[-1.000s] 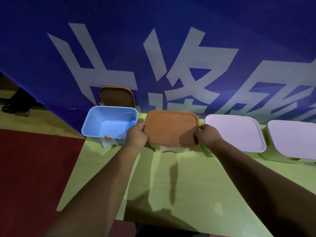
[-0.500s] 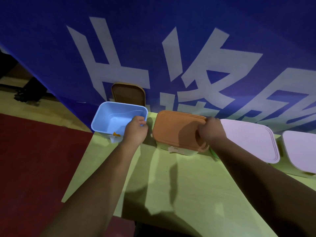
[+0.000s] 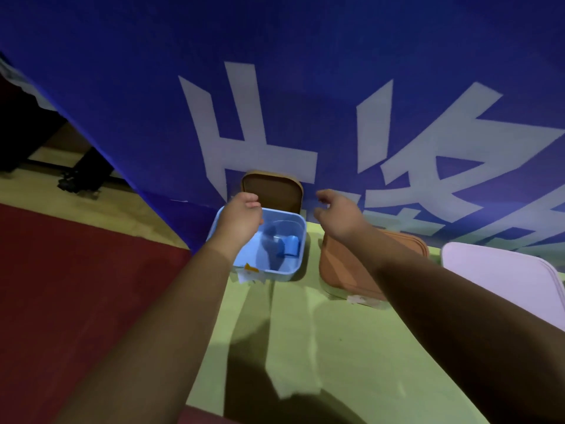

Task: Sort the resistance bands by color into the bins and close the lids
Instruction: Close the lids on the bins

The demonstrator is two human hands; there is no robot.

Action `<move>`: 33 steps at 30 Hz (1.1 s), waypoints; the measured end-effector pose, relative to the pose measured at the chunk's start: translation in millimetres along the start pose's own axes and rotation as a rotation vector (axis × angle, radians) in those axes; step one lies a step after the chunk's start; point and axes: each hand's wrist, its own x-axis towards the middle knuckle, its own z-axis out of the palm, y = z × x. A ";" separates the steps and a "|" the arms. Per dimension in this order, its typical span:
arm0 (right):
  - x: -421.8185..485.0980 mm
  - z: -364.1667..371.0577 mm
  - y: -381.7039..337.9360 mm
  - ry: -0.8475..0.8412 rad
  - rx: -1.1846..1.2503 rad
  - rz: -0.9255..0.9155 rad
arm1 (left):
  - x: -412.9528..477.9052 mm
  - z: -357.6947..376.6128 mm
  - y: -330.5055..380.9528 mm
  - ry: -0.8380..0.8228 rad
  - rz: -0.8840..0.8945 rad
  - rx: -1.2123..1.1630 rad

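Blue bin [image 3: 276, 275] stood uncovered, brown lid [image 3: 275, 194] at its 12 o'clock. Left hand [image 3: 241, 221] and right hand [image 3: 339, 218] hovered loosely spread, empty.

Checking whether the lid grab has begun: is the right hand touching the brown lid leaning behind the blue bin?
Apart. The head view shows a strip of blue banner between the right hand and the brown lid, at its right edge.

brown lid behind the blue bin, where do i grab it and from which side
Take the brown lid by its two side edges near the top corners, coming over the open blue bin from the front. It stands nearly upright against the banner with its bottom edge hidden behind the bin, so probably only the upper rim and sides are free to grip.
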 end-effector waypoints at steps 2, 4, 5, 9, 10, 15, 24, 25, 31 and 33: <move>14.1 11.1 -14.2 -0.014 -0.008 -0.012 | 9.2 -5.4 3.1 -0.010 0.007 -0.005; 27.1 22.7 -22.2 -0.010 -0.011 -0.013 | 16.8 -9.7 4.5 -0.027 0.014 -0.009; 32.7 28.0 -25.1 0.000 -0.010 -0.014 | 19.6 -11.7 5.3 -0.035 0.009 -0.017; 45.7 40.4 -31.2 0.047 0.053 -0.002 | 31.7 -16.1 5.6 -0.068 -0.022 -0.045; 46.8 43.4 -31.7 0.061 0.059 -0.001 | 35.0 -16.8 5.4 -0.074 -0.026 -0.044; 51.4 63.6 -28.8 0.155 0.085 -0.007 | 44.7 -20.4 6.2 -0.070 -0.025 -0.044; 19.6 59.5 -54.9 0.206 0.170 -0.275 | 33.4 -28.4 22.4 0.003 -0.130 -0.445; 13.5 57.9 -58.9 0.205 0.162 -0.312 | 30.4 -29.7 23.1 0.011 -0.135 -0.491; -18.5 46.0 -67.4 0.106 0.096 -0.440 | 4.1 -48.1 30.0 0.038 -0.158 -0.654; -23.3 41.6 -61.5 0.183 0.046 -0.366 | 0.5 -58.2 25.2 0.063 -0.158 -0.627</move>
